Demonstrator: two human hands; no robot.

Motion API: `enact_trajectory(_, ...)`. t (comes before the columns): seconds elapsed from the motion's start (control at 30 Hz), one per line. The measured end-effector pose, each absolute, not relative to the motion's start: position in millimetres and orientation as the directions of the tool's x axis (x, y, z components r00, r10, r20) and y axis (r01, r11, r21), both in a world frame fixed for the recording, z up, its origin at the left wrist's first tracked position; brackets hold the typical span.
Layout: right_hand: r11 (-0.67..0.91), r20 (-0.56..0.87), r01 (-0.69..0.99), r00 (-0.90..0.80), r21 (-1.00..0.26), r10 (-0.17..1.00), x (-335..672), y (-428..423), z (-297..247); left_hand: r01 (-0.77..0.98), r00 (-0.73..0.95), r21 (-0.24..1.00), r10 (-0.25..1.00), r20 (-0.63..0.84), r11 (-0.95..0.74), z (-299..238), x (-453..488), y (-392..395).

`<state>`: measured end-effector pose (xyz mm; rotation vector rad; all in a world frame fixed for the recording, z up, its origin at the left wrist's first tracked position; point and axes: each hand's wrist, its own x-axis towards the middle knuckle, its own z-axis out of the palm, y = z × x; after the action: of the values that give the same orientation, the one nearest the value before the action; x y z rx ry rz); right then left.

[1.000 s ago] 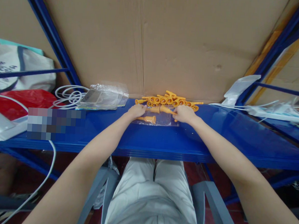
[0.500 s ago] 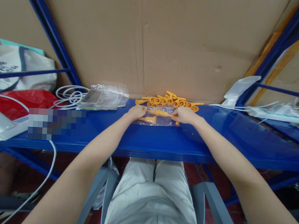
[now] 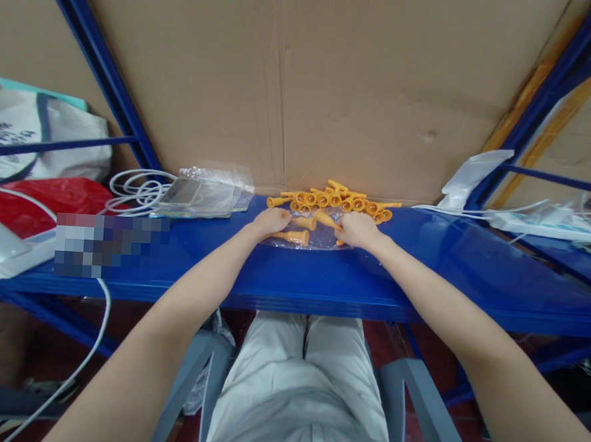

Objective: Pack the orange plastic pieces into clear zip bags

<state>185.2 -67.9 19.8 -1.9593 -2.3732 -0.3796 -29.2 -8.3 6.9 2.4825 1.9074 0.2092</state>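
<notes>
A clear plastic bag [image 3: 319,242] lies flat on the blue table between my hands. My left hand [image 3: 272,221] is closed at its left side, gripping the narrow end of a yellow horn-shaped plastic piece [image 3: 305,223] whose flared end points right. Below that, another yellow horn-shaped piece [image 3: 295,237] rests on the plastic, close to the left fingers. My right hand [image 3: 358,230] pinches the thin end of a tilted yellow piece [image 3: 325,219], its wide end toward the left. A bit of yellow also shows under the right fingers, mostly hidden.
Behind my hands, several yellow horn-shaped pieces [image 3: 334,199] are heaped against the cardboard wall [image 3: 344,84]. To the left are clear bags [image 3: 222,190], a phone-like slab [image 3: 183,196] and a coiled white cable [image 3: 140,188]. A white power strip [image 3: 545,226] stands at right.
The two held yellow pieces were in line, end to end; now they are apart, the right one tilted. My right hand has shifted slightly left and down. The left hand stays nearly still.
</notes>
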Motion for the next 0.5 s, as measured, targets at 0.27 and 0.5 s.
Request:
enact_trajectory(0.27,0.238,0.231,0.957,-0.273,0.168,0.934,186,-68,11,0.937,0.273,0.184,0.951,0.145,-0.297,-3,-30,1)
enact_trajectory(0.5,0.44,0.42,0.875,-0.328,-0.202,0.846,192,-39,-10,0.9,0.332,0.226,0.922,0.2,-0.373,-8,-30,10)
